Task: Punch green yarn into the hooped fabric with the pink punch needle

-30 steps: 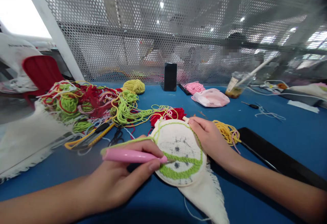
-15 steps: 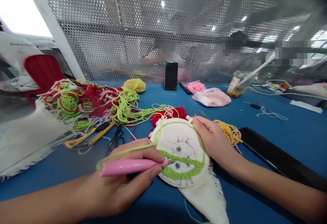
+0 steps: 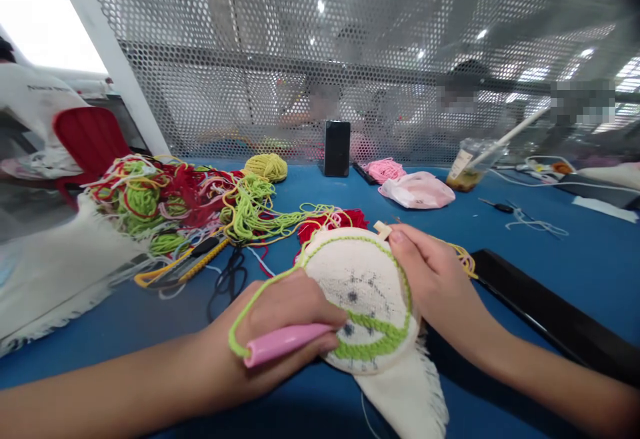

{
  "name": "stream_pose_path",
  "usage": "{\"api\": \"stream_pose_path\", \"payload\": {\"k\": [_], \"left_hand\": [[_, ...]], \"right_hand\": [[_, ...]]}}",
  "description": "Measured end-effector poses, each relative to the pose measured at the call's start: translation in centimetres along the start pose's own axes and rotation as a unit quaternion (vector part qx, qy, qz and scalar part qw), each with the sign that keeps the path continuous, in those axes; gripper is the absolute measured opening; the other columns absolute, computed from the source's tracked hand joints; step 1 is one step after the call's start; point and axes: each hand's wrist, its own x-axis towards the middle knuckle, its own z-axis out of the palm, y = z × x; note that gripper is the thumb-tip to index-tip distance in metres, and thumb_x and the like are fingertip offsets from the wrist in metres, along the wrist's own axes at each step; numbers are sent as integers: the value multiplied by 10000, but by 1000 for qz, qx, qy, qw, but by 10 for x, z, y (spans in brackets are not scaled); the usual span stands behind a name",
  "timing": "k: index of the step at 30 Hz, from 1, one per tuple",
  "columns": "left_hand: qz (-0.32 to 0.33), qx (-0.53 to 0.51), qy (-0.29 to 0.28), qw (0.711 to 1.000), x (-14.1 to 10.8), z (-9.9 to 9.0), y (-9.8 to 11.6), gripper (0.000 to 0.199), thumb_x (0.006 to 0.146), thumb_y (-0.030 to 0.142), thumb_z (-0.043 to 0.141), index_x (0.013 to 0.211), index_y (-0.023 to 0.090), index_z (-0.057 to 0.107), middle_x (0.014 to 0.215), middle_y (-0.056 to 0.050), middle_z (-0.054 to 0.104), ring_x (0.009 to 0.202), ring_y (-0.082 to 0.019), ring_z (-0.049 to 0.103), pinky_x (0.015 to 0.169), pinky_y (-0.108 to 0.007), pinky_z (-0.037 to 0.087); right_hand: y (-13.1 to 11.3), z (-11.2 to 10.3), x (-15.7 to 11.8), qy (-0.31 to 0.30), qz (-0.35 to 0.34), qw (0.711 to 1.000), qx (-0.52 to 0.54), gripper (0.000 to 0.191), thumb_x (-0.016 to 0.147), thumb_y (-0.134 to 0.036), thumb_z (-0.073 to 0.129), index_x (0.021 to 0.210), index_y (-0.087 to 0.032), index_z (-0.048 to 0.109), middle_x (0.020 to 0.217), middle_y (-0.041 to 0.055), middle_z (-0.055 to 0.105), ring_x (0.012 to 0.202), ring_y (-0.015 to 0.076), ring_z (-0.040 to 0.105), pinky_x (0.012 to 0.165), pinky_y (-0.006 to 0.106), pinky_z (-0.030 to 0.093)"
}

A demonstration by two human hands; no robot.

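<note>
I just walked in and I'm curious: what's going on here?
Someone is doing yarn work on cloth in a hoop. The left hand holds a pink tool with green yarn entering its end; the tip is hidden. The right hand grips the hoop's edge. A green outline and band already show.

Both forearms [image 3: 125,379] slant inward, left grip [image 3: 287,307] pinching, right grip [image 3: 436,279] clenched.

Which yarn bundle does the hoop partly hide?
The red bundle, just beyond the hoop; the right hand partly hides the yellow bundle instead, and the pink bundle lies farther back.
</note>
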Motion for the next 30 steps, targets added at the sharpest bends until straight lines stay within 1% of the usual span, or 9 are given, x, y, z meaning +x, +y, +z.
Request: {"api": "stream_pose_path", "payload": {"k": [4, 7, 9, 15, 20, 23, 25, 28, 30], "left_hand": [[-65, -22, 41, 997, -4, -8, 9, 227, 775, 83, 508, 960, 179, 598, 846, -41, 640, 790, -142, 585, 718, -235, 475], [-56, -62, 75, 994, -6, -11, 12, 246, 754, 42, 508, 952, 164, 591, 820, -37, 624, 758, -126, 583, 694, -201, 485], [-48, -76, 83, 992, -6, -12, 12, 268, 751, 20, 495, 963, 164, 576, 828, -36, 613, 765, -124, 578, 701, -197, 488], [-40, -71, 64, 995, -7, -12, 9, 313, 749, 4, 466, 993, 186, 538, 849, -21, 602, 770, -130, 568, 709, -223, 488], [-31, -50, 57, 997, -8, -13, 9, 350, 744, -9, 465, 1020, 195, 532, 865, -14, 609, 780, -123, 566, 720, -210, 478], [-57, -31, 17, 998, -7, -14, 10, 312, 746, 21, 504, 1006, 186, 553, 868, -23, 621, 792, -128, 575, 725, -208, 478], [-58, -13, -4, 998, -6, -12, 10, 279, 752, 50, 522, 992, 185, 568, 875, -30, 634, 811, -136, 580, 743, -220, 474], [-42, 28, -2, 999, 0, -6, 9, 228, 761, 85, 540, 956, 192, 590, 856, -21, 655, 808, -139, 586, 749, -229, 462], [-30, 72, -17, 997, 6, -2, 8, 171, 774, 144, 542, 927, 191, 603, 812, -16, 663, 781, -154, 592, 730, -247, 463]], "right_hand": [[14, 7, 5, -9, 31, 999, -1, 283, 862, -294, 337, 612, -188, 415, 594, -17, 445, 562, 114, 386, 498, 227, 302], [18, 9, 5, -15, 48, 999, 14, 285, 859, -302, 332, 605, -189, 394, 597, -16, 428, 551, 113, 371, 487, 228, 295], [18, 9, 5, -17, 55, 998, 14, 289, 859, -313, 330, 608, -189, 399, 589, -17, 417, 545, 115, 367, 485, 230, 292], [20, 7, 6, -31, 66, 997, 4, 292, 867, -325, 315, 646, -189, 449, 622, -14, 439, 589, 119, 388, 515, 232, 301], [20, 7, 6, -28, 61, 998, 2, 307, 870, -324, 316, 602, -190, 385, 590, -26, 400, 566, 112, 367, 509, 236, 284], [19, 7, 5, -27, 53, 998, 10, 299, 869, -313, 323, 605, -190, 387, 592, -24, 413, 571, 113, 382, 511, 236, 289], [18, 8, 4, -25, 50, 998, 15, 291, 871, -314, 324, 616, -191, 393, 600, -22, 428, 577, 114, 390, 513, 235, 296], [11, 7, 1, -14, 47, 999, 22, 279, 875, -314, 323, 635, -196, 404, 611, -22, 440, 571, 114, 388, 510, 231, 306], [5, 6, -3, -4, 41, 999, 24, 267, 877, -311, 322, 655, -200, 420, 612, -22, 441, 561, 115, 389, 502, 232, 306]]}}
